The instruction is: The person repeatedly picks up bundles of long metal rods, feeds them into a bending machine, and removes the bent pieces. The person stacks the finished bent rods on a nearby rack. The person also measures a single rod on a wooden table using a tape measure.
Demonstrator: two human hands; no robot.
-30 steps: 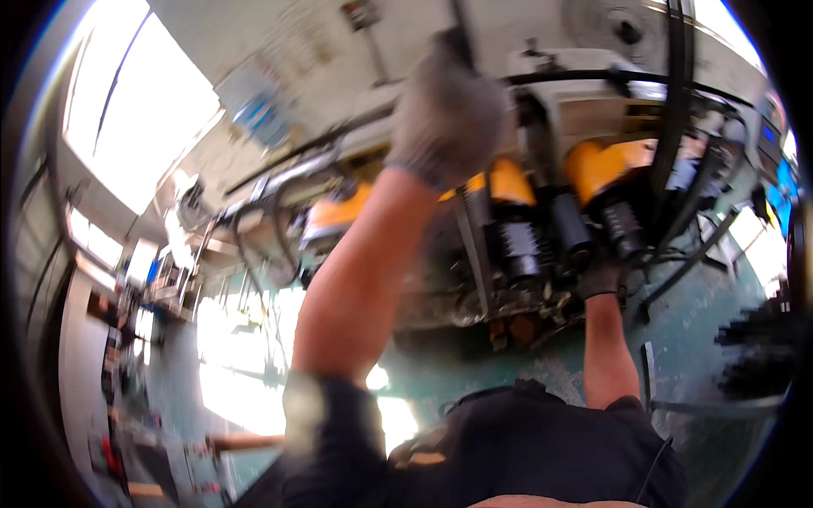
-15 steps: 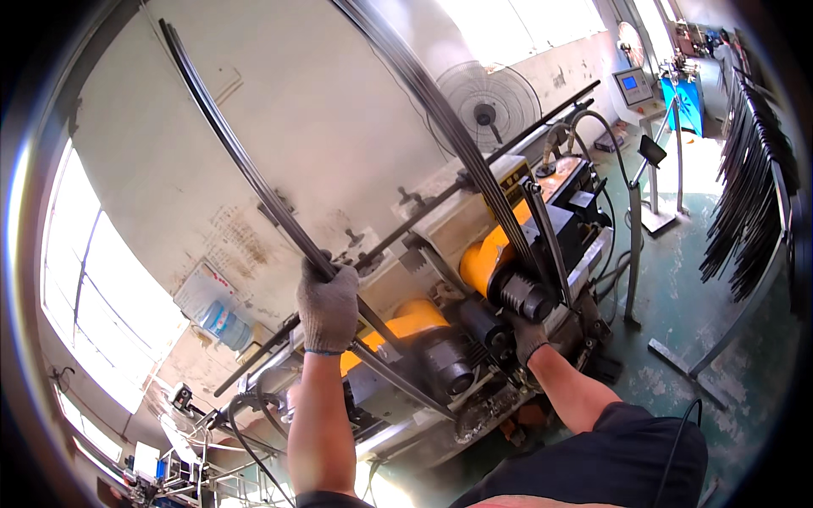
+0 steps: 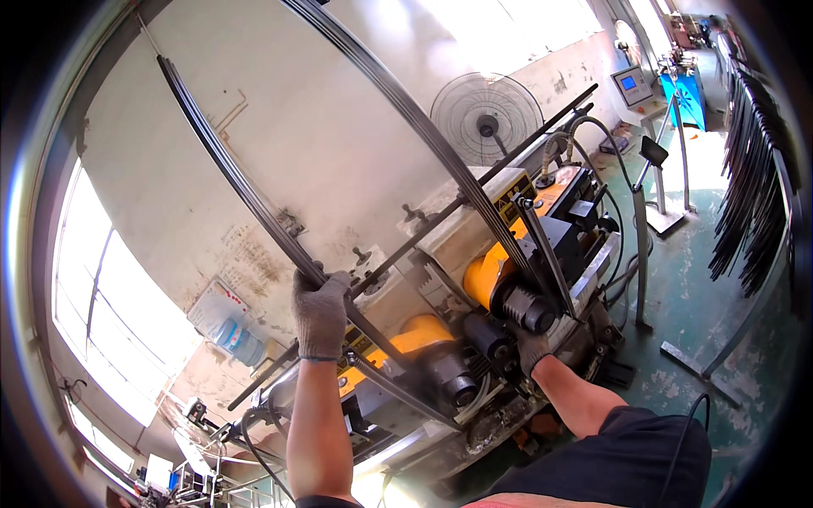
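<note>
My left hand (image 3: 320, 320), in a grey knitted glove, is closed around a bundle of long dark rods (image 3: 222, 157), which slants up to the left. The bundle's lower end runs down toward a black ribbed roller (image 3: 449, 372) beside a yellow housing (image 3: 422, 332). A second bundle of long rods (image 3: 398, 103) leans down to another ribbed roller (image 3: 527, 310) by a yellow housing (image 3: 485, 275). Below that roller is my right hand (image 3: 531, 349), also gloved. Its fingers are hidden behind machine parts, so its grip does not show.
Behind the machine stand a fan (image 3: 487, 125) and a long dark bar (image 3: 423, 227). On the right are a metal post (image 3: 641, 262), a rack with many hanging dark rods (image 3: 749, 195) and a control panel (image 3: 633, 85). A water bottle (image 3: 240, 341) stands at left.
The view has shifted slightly. My left hand and its bundle have moved a little left and down. The second bundle's upper part has swung left. My right hand stays below the roller.
</note>
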